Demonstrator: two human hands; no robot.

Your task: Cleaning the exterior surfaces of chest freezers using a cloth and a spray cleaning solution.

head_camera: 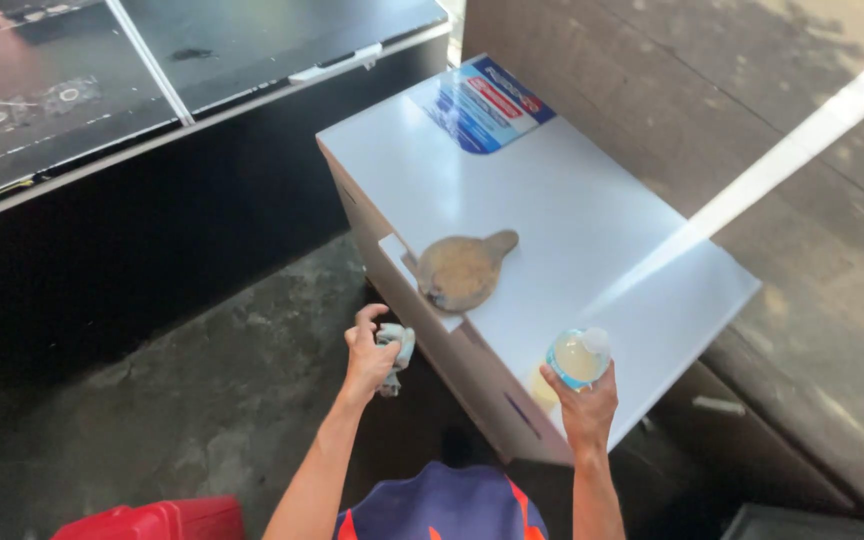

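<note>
A crumpled rag [395, 347] is gripped in the closed left hand [367, 352] beside the white chest freezer [552, 210]. A clear bottle [578, 358] is clasped by the right hand [584, 400] at its near edge.

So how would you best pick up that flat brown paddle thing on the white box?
Probably by the short handle of the brown paddle, coming from the far right, where it sticks out over the white freezer lid. The round part lies flat, giving fingers little to catch.
</note>
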